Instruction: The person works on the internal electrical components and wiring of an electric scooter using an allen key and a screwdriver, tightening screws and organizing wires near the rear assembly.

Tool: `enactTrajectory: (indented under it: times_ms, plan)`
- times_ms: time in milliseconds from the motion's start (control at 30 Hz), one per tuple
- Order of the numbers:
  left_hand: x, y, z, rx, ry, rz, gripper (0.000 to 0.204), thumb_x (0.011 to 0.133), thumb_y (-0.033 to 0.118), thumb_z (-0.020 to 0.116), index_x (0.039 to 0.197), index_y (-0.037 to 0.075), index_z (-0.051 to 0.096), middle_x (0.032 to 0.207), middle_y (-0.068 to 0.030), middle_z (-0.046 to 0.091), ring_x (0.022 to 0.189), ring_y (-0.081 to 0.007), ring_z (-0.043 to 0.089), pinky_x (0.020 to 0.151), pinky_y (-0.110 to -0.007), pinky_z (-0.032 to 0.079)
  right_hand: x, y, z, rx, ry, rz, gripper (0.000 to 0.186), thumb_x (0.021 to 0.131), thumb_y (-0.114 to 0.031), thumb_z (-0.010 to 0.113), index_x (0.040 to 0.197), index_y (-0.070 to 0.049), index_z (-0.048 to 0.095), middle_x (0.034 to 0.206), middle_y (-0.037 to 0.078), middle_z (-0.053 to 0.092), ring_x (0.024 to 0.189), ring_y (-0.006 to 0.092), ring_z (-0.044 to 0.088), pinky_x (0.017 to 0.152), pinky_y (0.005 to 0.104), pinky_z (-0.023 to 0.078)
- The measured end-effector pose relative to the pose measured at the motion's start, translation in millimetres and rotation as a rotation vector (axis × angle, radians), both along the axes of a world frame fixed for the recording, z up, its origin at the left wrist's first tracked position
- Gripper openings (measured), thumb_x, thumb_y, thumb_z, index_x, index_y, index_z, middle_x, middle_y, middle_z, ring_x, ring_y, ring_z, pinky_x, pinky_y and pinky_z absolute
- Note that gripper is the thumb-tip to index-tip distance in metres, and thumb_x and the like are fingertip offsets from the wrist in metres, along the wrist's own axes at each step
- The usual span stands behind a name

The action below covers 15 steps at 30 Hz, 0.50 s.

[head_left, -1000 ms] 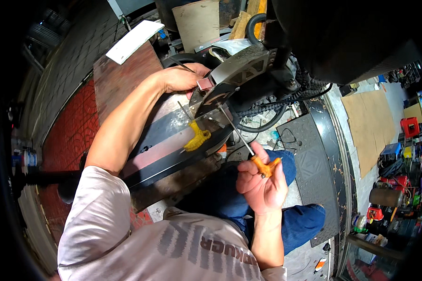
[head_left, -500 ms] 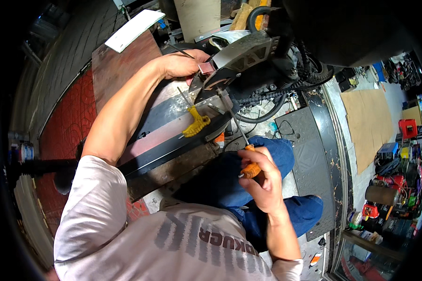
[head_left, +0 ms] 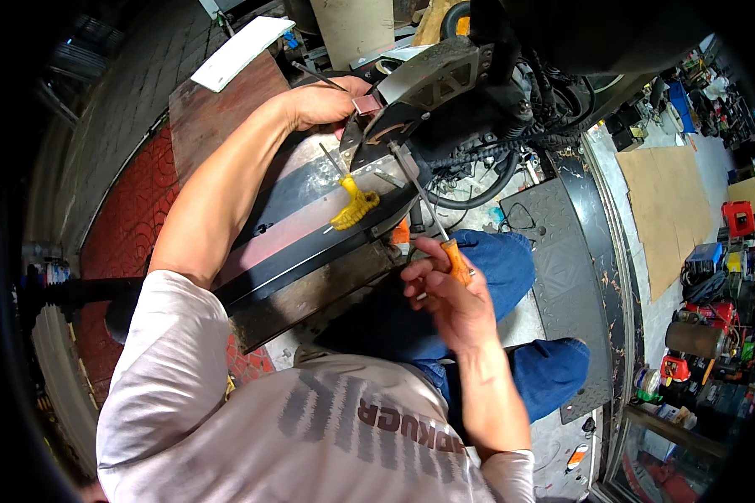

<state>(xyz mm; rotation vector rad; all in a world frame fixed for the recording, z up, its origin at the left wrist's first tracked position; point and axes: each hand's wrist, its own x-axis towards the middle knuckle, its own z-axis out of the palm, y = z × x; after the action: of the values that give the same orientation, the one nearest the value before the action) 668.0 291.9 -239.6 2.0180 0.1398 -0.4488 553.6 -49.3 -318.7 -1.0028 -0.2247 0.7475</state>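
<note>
Reaching past the reddish-brown board (head_left: 218, 117), your left hand (head_left: 320, 105) bends in beside the curved metal guard (head_left: 432, 77); its fingertips are hidden, so its grip cannot be told. The yellow-handled tool (head_left: 356, 203) lies on the striped platform (head_left: 281, 243), handle close to the near edge. Your right hand (head_left: 459, 303) curls loosely around the orange-handled driver (head_left: 455, 258), whose shaft slants up toward the guard's lower end. A gap separates this hand from that edge; your knee (head_left: 507, 272) sits just right of it.
</note>
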Motion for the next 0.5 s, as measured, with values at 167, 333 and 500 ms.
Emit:
enactTrajectory:
  times_ms: [167,333,500]
  plan:
    - [-3.6,13.7,-5.4,-0.044,-0.004,-0.051,0.030,0.106,0.031,0.060,0.103,0.004,0.072,0.081,0.0014,0.067,0.061,-0.0043,0.059,0.051,-0.022,0.045,43.7,-19.4,48.4,-0.873,-1.436,-0.140,0.060,0.069,0.009,0.069,0.128,-0.002,0.069,0.100,0.013,0.070,0.097,0.0343,0.065,0.085,0.0423,0.056]
    - [3.2,10.6,-17.4,-0.081,-0.052,-0.089,0.023,0.100,0.025,0.065,0.103,0.003,0.072,0.078,0.0026,0.064,0.060,-0.0040,0.056,0.051,-0.022,0.043,26.4,-10.6,15.9,-0.765,-0.847,-0.294,0.051,0.089,0.006,0.074,0.139,0.002,0.060,0.121,0.015,0.069,0.104,0.0251,0.069,0.085,0.0323,0.057]
    - [2.0,20.5,-19.0,-0.106,-0.017,-0.139,0.025,0.101,0.028,0.066,0.103,0.004,0.072,0.082,0.0041,0.064,0.064,-0.0023,0.056,0.051,-0.021,0.045,14.8,-10.0,15.4,-0.030,0.279,-0.287,0.078,0.092,0.008,0.071,0.159,0.002,0.033,0.142,0.023,0.060,0.101,0.0276,0.072,0.073,0.0275,0.060]
